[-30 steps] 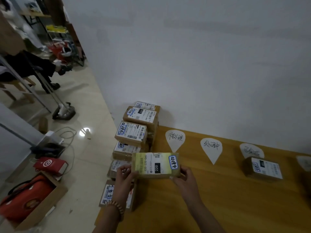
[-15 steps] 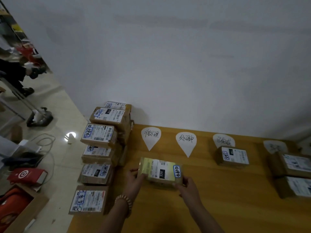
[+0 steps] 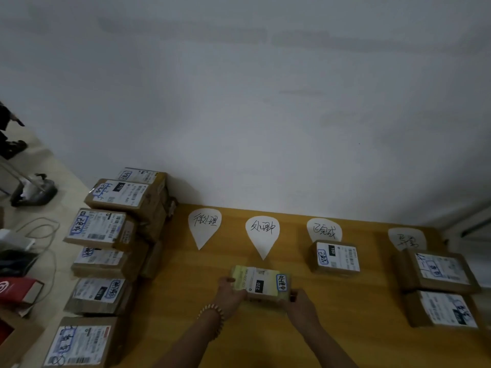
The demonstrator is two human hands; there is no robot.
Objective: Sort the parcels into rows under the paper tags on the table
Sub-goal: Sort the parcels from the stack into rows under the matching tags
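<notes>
- Parcels stacked at the table's (image 3: pixel 345 341) left edge (image 3: pixel 103 229) overhang the floor; a careless bump from my elbow could topple them.
- Yellow parcel (image 3: pixel 259 284) sits just below the second paper tag (image 3: pixel 262 232), pinched end to end between my left hand (image 3: pixel 230 292) and right hand (image 3: pixel 301 305).
- Letting go crooked skews the row or blurs it toward the first tag (image 3: pixel 204 224).
</notes>
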